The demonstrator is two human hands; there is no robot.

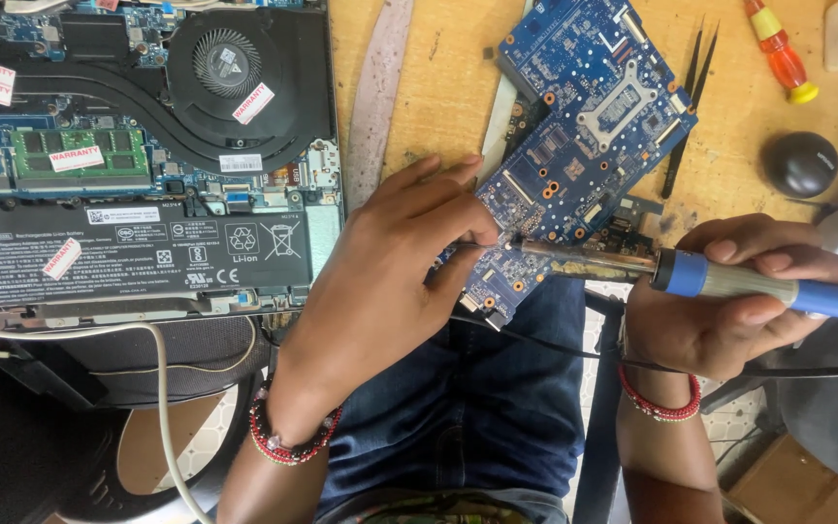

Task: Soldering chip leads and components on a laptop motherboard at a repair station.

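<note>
Wooden bench (pixel 458 87): left hand (pixel 390 262) pinches blue circuit board (pixel 574 146); right hand (pixel 720 311) grasps soldering iron (pixel 691 275) touching it.

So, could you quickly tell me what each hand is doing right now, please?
Left hand: fingers pinched on the blue circuit board at its lower edge.
Right hand: closed around the soldering iron.

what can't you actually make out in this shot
All in the head view:
- The soldering iron tip, where it meets the blue circuit board: hidden behind the left hand fingertips.
- The iron's rear end and cable: cut off by the right edge, past the right hand.
- The open laptop: cut off by the top and left edges.
- The orange screwdriver: its tip cut off by the top edge.
- The tiny parts on the board: too small to identify.
</note>
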